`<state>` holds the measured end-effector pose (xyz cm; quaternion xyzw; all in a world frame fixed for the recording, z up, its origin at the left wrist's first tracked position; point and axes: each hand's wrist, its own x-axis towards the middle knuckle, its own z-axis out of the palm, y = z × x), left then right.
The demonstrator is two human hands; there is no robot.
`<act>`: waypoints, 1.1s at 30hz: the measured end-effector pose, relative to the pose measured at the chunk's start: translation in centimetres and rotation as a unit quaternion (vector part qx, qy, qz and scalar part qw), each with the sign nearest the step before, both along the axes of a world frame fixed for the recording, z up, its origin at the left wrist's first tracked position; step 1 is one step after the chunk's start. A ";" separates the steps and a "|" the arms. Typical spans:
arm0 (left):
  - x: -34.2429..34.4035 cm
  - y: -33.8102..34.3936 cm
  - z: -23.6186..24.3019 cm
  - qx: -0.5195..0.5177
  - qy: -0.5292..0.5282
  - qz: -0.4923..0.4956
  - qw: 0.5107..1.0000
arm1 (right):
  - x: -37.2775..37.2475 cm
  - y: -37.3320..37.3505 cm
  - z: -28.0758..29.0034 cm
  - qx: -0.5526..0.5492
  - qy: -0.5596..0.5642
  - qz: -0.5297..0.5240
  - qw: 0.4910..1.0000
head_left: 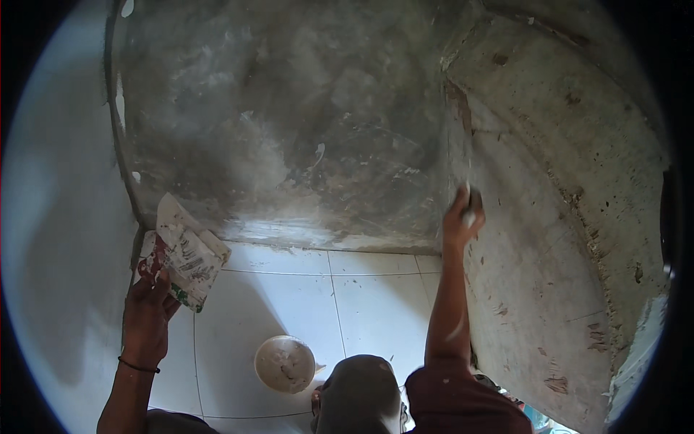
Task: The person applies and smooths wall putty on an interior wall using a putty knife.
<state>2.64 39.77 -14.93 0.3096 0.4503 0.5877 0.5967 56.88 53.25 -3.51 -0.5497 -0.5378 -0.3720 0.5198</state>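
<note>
My left hand [150, 300], with a dark band at its wrist, grips the lower edge of a flat, putty-smeared board [189, 257]. White paste and red and green patches mark this board, and a pale pointed flap sticks up at its top. On the right, my right hand [463, 220] is raised beside the corner where two bare walls meet. Its fingers are closed round a small pale-handled tool [470, 217], partly hidden and blurred. Whether the tool touches the wall I cannot tell. Below, between my arms, a round tub [285, 364] holding whitish paste stands on the floor.
Ahead rises a grey plastered wall [289, 123] with whitish smears. A rough, chipped concrete surface [535, 239] curves along the right, and a smooth pale wall [65, 181] stands at left. White tiles [372, 304] cover the floor. A dark rounded shape [359, 394] covers part of the lower edge.
</note>
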 end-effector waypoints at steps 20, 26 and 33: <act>0.4 0.0 -0.1 0.042 0.034 0.038 0.998 | -2.4 2.5 3.0 0.042 0.053 0.080 0.995; 1.4 0.1 -0.5 0.020 0.006 0.040 0.999 | -5.4 4.4 6.4 0.071 0.016 -0.037 0.997; 1.6 0.2 -0.4 0.028 0.032 0.032 0.999 | -9.1 3.9 9.0 0.033 0.021 0.017 0.999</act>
